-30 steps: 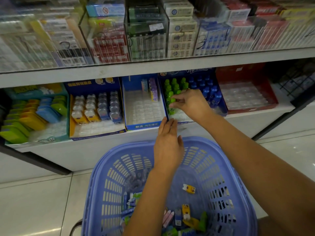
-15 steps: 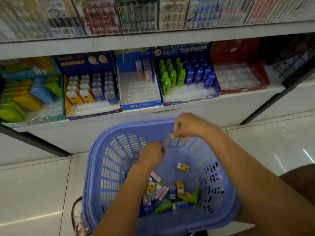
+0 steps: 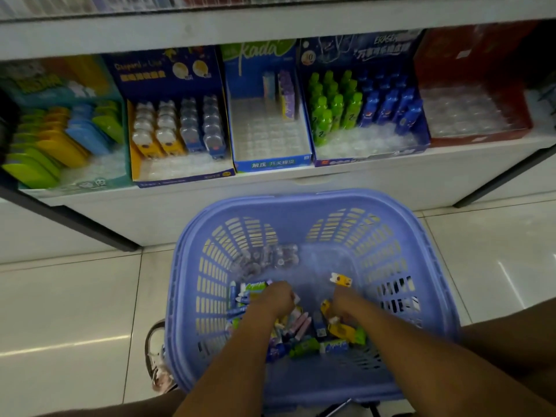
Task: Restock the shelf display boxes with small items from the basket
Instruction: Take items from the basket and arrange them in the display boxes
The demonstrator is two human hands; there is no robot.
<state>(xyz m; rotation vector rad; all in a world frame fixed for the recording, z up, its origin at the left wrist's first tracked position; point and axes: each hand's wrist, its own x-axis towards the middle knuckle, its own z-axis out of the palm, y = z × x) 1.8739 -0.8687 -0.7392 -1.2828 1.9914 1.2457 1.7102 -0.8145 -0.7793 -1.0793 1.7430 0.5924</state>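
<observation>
Head view: curled fingers of left hand [image 3: 276, 297] and right hand [image 3: 346, 300] sit among items [image 3: 304, 347] in the basket [image 3: 301, 203]; what they grasp, if anything, cannot be told. Shelf boxes [image 3: 267, 133] stand partly empty, so much remains.

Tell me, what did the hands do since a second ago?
The right hand left the box of green and blue bottles on the shelf and dropped into the basket. The left hand came off the basket's rim and went down too. Both now dig among the small items; whether they hold any is hidden. The boxes and basket stayed put.
</observation>
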